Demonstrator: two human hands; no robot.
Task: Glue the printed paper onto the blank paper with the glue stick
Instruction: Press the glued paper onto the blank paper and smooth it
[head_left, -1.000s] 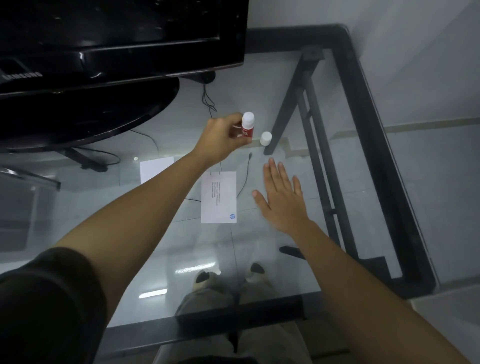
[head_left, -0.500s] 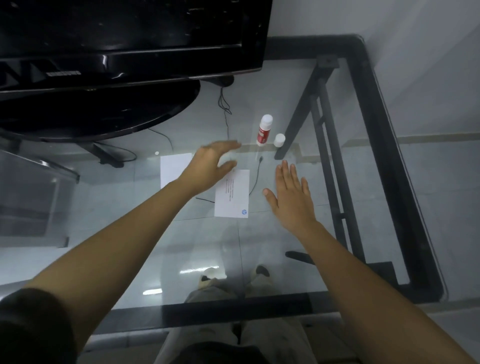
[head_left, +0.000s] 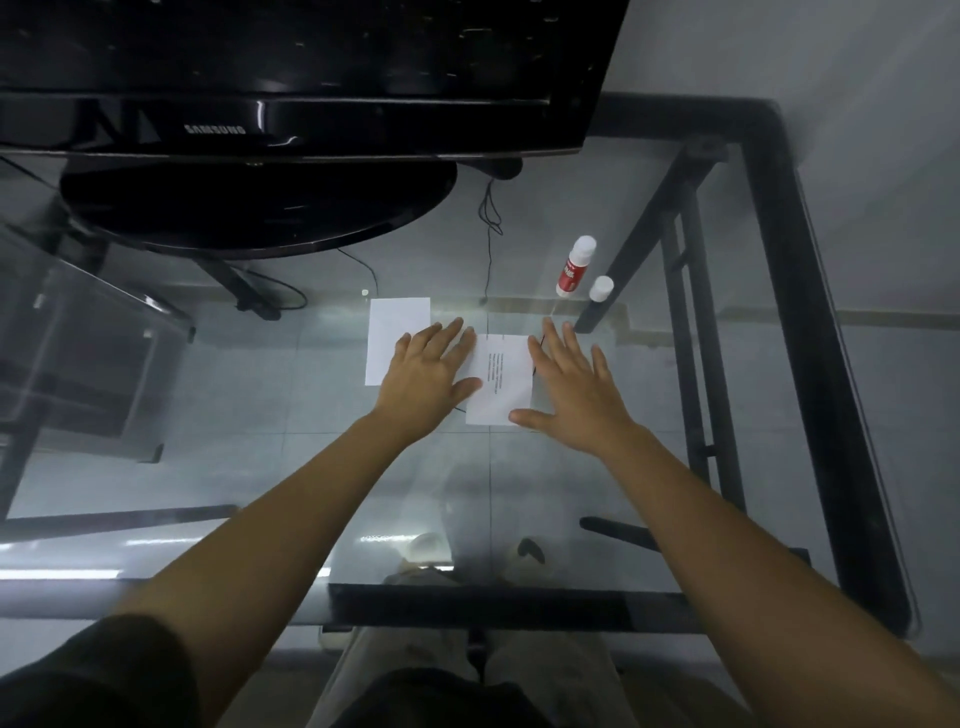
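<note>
The printed paper lies on the glass table between my two hands, text side up. My left hand rests flat with fingers spread, covering the printed paper's left edge and the right edge of the blank paper. On the printed paper's right side, my right hand is flat and open, its thumb at the sheet's lower right corner. The red-and-white glue stick stands uncapped at the far right, and its white cap stands beside it. Neither hand holds anything.
A black monitor on a round base fills the far left half of the glass table. Thin black cables run behind the papers. The black table frame borders the right and near sides.
My left hand set the glue stick down beside its cap and came back onto the papers. My right hand shifted left to the printed paper's edge. The head camera tilted and moved.
</note>
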